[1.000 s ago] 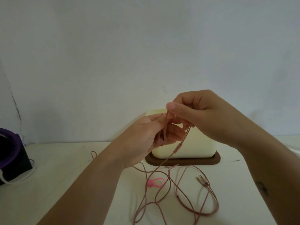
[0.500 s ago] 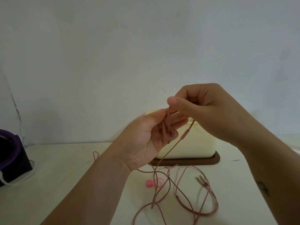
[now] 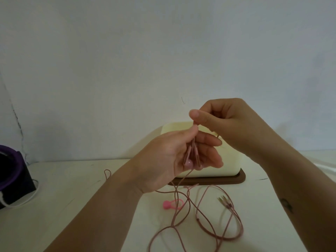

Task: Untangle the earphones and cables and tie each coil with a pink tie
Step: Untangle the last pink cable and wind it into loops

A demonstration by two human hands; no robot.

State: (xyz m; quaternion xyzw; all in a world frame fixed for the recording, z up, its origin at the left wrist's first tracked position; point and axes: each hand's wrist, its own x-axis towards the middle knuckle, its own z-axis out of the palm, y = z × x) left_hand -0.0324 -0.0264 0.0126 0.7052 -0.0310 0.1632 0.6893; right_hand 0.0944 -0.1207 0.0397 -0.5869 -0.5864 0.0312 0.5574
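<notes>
Dusty-pink earphone cables [image 3: 203, 220] lie in loose tangled loops on the white table [image 3: 76, 197], with their plugs [image 3: 224, 200] at the right. My left hand [image 3: 174, 157] is raised palm up over the table and holds the pink earbuds and several folded strands across its fingers. My right hand [image 3: 223, 122] is just above it, thumb and forefinger pinching the cable at the top of the folds. A bright pink tie [image 3: 172, 204] lies on the table under my left wrist, beside the cable loops.
A cream box on a brown base [image 3: 234, 179] stands behind my hands, against the wall. A black and purple object [image 3: 11, 179] with a white cord [image 3: 25, 200] sits at the far left edge.
My right hand has lifted and drawn more cable up through the left hand's fingers. The inline piece of the cable has left the gap below my hands, and the earbuds now show in my left palm.
</notes>
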